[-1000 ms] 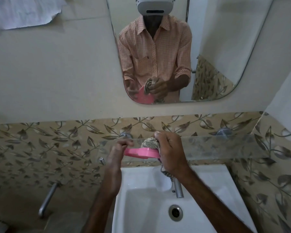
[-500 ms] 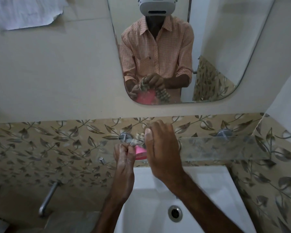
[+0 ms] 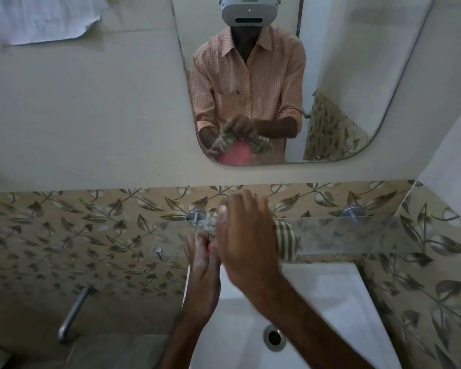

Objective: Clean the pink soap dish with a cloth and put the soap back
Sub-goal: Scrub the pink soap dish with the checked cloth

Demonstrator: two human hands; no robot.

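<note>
My left hand [image 3: 201, 258] grips the pink soap dish [image 3: 211, 246] above the back of the basin. Only a thin pink sliver of the dish shows between my hands; the mirror's reflection shows it tipped on edge. My right hand [image 3: 246, 235] covers the dish and presses a striped brown-and-cream cloth [image 3: 288, 242] against it. A loose end of the cloth hangs out to the right of my hand. No soap is visible.
A glass shelf [image 3: 357, 233] on round metal mounts runs along the leaf-patterned tiles just behind my hands. The white sink [image 3: 338, 310] with its drain lies below. A mirror [image 3: 343, 75] hangs above, and a metal pipe sticks out at lower left.
The dish has turned from flat to on edge and is now almost hidden. My right hand has moved up and over it, and the cloth's end now hangs out to the right.
</note>
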